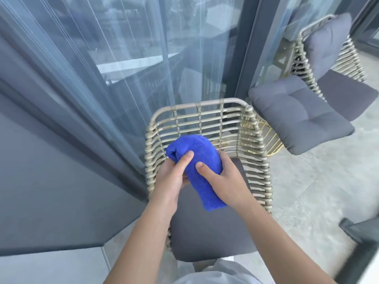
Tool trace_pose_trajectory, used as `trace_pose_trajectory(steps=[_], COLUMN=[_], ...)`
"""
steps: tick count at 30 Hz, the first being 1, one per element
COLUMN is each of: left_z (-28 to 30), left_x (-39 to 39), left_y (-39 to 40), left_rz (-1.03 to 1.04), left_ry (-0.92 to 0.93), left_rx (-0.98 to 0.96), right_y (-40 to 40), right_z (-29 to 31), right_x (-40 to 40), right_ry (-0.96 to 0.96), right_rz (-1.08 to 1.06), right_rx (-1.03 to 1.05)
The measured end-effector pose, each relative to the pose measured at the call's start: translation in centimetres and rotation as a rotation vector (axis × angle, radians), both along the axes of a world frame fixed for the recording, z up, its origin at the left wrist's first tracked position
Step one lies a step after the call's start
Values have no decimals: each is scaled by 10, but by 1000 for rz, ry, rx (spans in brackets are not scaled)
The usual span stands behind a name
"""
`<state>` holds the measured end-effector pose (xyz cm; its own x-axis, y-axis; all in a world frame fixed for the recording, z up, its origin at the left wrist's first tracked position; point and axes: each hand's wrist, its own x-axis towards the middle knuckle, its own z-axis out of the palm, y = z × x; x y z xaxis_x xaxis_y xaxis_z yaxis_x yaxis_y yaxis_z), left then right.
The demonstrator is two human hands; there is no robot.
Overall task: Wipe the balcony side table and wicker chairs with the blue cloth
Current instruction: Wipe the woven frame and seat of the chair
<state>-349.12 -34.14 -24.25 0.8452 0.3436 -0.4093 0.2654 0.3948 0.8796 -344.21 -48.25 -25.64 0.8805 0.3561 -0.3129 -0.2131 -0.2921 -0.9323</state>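
Both hands, left hand [174, 177] and right hand [223, 181], are gripping the bunched blue cloth [198, 167] above a wicker chair [254, 160] (no wiping contact showing; how much is done is unclear).

pale tiled floor [320, 181] carries two wicker chairs [256, 140].

Cloth [196, 167] we see is bright royal blue. Near wicker chair [207, 124] beige-tan, woven in horizontal stripes, dark grey seat pad [205, 230]. Loose cushion [297, 115] charcoal grey, tufted. Second chair [303, 64] same tan weave. Floor [320, 181] pale speckled grey.
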Motion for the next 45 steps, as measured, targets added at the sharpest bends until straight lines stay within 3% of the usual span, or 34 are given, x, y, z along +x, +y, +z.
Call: trace_pose_trajectory(steps=[5, 12, 20, 27, 34, 39, 45], left_z=[-10, -27, -61, -80, -123, -147, -155], left_x=[6, 17, 75, 98, 114, 113, 77], left_y=[0, 14, 15, 0, -25, -13, 47], left_rz=[55, -51, -333, -563, -467, -280, 34], left_ry=[33, 91, 184, 186, 316, 375, 390], left_rx=[52, 44, -59, -165, -229, -192, -110], right_y=[4, 6, 22, 11, -27, -25, 39], right_z=[-16, -24, -47, -57, -86, -123, -146], right_x=[18, 21, 26, 13, 27, 52, 57], right_ry=[-5, -1, 28, 162, 217, 242, 286], right_rz=[-5, -79, -484, -725, -683, -499, -187], right_rx=[24, -19, -121, -9, -14, -104, -64])
